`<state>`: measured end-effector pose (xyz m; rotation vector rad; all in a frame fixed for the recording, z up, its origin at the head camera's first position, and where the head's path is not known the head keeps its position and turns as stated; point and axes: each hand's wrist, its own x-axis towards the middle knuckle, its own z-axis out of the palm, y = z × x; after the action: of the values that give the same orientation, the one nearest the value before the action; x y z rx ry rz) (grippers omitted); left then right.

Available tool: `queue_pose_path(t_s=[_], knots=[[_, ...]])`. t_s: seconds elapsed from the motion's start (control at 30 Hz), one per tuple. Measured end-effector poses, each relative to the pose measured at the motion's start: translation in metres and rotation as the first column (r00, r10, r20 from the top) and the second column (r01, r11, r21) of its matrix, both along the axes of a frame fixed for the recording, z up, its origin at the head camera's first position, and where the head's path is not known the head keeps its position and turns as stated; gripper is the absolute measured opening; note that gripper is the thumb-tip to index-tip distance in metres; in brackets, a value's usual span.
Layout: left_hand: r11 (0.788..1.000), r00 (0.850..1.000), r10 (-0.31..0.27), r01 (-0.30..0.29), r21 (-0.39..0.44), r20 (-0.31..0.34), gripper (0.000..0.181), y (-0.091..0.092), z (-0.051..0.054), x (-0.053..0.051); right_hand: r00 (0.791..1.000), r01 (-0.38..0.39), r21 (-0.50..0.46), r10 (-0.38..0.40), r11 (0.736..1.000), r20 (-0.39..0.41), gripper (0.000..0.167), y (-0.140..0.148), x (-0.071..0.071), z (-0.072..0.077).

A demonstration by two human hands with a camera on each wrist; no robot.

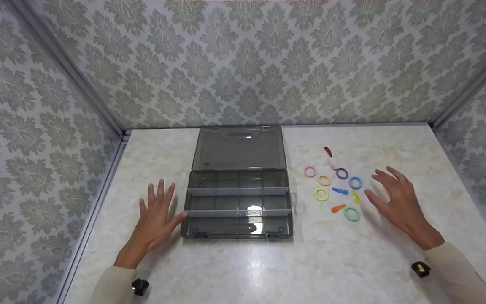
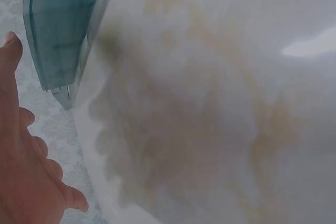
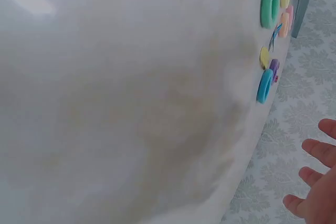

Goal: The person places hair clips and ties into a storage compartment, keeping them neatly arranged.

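Observation:
A grey see-through compartment box (image 1: 217,203) lies with its lid (image 1: 238,152) folded back. My left hand (image 1: 153,221) is left of it, fingers spread and straight, the thumb tip at the box's left edge; whether they touch cannot be told. To the right are scattered hair ties: green (image 1: 345,214), blue (image 1: 349,183), purple (image 1: 337,173), yellow (image 1: 315,194), pink and peach. Among them lie hair clips: orange (image 1: 338,208), blue (image 1: 340,191), yellow-green (image 1: 355,197), dark red (image 1: 328,152) and pale pink. My right hand (image 1: 399,207) hovers beside them, fingers loosely bent, holding nothing.
Two pale dividers (image 1: 238,212) run across the box, with lower partitions between them. The marble-look table (image 1: 243,270) meets a patterned wall (image 1: 247,63) at the back. Metal frame edges (image 1: 93,221) border the left side. Small black devices sit at both wrists.

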<state>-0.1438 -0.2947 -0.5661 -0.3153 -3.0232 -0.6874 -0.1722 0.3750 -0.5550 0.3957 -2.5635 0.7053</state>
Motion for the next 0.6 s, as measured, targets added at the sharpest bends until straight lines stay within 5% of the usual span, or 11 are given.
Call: queue_pose_path(t_s=[0.27, 0.6], knots=[[0.993, 0.998, 0.025, -0.03, 0.117, 0.05, 0.095, 0.006, -0.008, 0.013, 0.998, -0.014, -0.072, 0.019, 0.997, 0.067, 0.038, -0.021, 0.003, -0.01], [0.95, 0.999, -0.006, -0.007, 0.313, 0.042, 0.093, 0.018, -0.016, 0.028, 0.983, -0.028, -0.194, 0.062, 0.981, 0.173, 0.032, -0.042, 0.008, -0.025]])
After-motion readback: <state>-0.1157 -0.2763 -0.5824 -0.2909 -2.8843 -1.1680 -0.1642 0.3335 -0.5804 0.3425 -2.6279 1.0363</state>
